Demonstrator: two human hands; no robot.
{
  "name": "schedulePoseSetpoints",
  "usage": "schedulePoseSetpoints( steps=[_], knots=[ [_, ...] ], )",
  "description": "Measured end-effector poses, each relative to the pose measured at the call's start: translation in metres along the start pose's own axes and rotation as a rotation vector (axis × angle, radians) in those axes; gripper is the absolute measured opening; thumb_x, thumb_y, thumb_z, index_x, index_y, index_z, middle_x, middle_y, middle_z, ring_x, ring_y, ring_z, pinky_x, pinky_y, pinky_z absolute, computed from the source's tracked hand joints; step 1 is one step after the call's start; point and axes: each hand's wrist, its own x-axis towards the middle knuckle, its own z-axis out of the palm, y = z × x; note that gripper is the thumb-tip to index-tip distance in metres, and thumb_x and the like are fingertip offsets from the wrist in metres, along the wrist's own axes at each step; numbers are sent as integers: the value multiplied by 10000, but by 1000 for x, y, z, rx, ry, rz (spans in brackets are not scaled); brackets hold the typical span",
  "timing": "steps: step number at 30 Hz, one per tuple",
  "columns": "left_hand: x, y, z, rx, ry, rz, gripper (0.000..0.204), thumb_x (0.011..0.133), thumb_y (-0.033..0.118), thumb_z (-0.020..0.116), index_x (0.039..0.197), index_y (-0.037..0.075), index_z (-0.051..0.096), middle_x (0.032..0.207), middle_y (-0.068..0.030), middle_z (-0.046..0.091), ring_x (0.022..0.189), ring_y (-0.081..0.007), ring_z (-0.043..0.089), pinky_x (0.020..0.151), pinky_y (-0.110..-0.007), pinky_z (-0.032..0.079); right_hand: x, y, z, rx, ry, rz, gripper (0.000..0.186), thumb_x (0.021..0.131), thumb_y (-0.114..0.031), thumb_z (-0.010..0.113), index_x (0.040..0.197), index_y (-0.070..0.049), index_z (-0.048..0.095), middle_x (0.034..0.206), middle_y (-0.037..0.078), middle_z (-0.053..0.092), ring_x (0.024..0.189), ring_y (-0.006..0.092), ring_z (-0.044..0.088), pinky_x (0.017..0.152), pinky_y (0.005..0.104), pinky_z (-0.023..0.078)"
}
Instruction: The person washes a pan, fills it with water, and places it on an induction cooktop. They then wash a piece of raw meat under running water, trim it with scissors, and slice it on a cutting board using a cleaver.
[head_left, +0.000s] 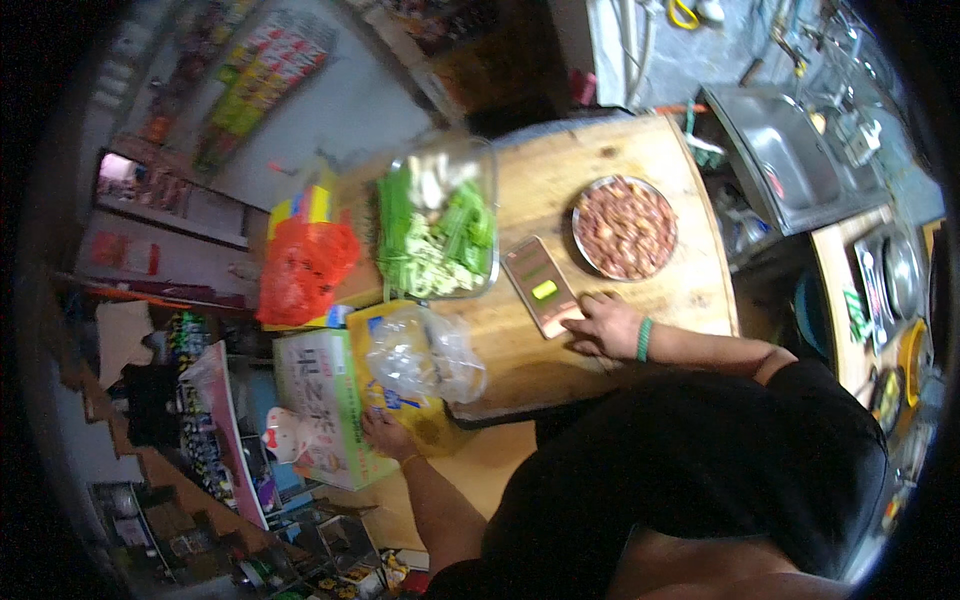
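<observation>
Head view, phone: a slim, rectangular phone with a pinkish edge, a dull brownish face and one glowing yellow-green patch.
Phone's place: flat and slanted on the wooden table, between the vegetable tray and the round bowl of chopped meat.
Right hand: fingers bent and somewhat spread, tips at the phone's near end; whether they grip it, I cannot tell.
Left hand: between the yellow packaging and the white-green box; its grip cannot be made out.
Clear plastic bag: crumpled, on the yellow packaging.
</observation>
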Motion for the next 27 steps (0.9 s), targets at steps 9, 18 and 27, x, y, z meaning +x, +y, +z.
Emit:
schedulePoseSetpoints(
  steps=[9,18,27],
  knots=[
    [2,6,-9,-85,51,54,407,942,314,473,1275,88,538,1308,-183,486,1123,-400,470,963,-484,388,1,0,-2,-7,-62,29,450,827,-412,623,1206,-169,611,967,126,548,965,289,562,853,442,447],
    [1,-2,0,-86,62,35,393,939,320,484,1251,91,556,1275,-176,515,1117,-410,479,958,-493,393,-1,3,4,4,-24,24,454,815,-401,639,1206,-171,615,950,116,534,939,286,560,848,441,449],
    [2,0,2,-56,9,-27,378,943,317,477,1240,101,567,1293,-170,513,1125,-396,487,934,-486,412,0,1,0,24,-80,43,457,830,-406,628,1222,-173,607,968,116,531,972,282,545,881,445,435]
  ],
)
